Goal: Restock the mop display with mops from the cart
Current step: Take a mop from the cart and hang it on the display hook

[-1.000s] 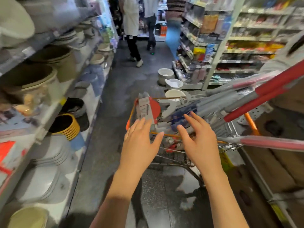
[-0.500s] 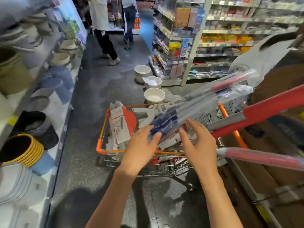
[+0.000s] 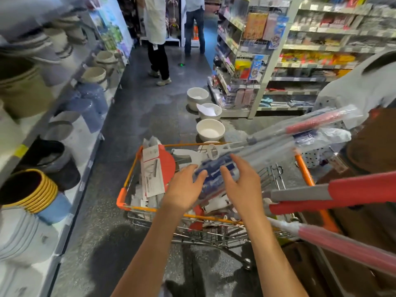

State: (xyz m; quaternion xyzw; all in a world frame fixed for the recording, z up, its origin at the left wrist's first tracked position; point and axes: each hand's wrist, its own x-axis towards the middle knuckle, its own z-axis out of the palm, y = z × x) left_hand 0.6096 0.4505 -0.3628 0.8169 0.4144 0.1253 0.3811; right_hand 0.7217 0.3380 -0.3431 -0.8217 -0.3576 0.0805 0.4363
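An orange-rimmed wire cart (image 3: 150, 209) stands in the aisle, loaded with plastic-wrapped mops. A wrapped mop with a blue head (image 3: 216, 168) and grey handle lies across the top, its red-gripped end sticking out to the right. My left hand (image 3: 182, 189) and my right hand (image 3: 242, 185) hover over the blue mop head, fingers spread and relaxed, holding nothing. A red and white mop package (image 3: 155, 168) stands at the cart's left side. Two more red-handled mops (image 3: 342, 191) jut out over the cart's right edge.
Shelves of stacked buckets and basins (image 3: 38, 189) line the left. Three white tubs (image 3: 210, 129) sit on the floor beyond the cart. Two people (image 3: 156, 39) stand far down the aisle. Another person's sleeve (image 3: 364, 86) and brown boxes (image 3: 375, 142) crowd the right.
Both my hands have moved forward and down over the cart, closer to the blue mop head. The view has tilted down towards the cart.
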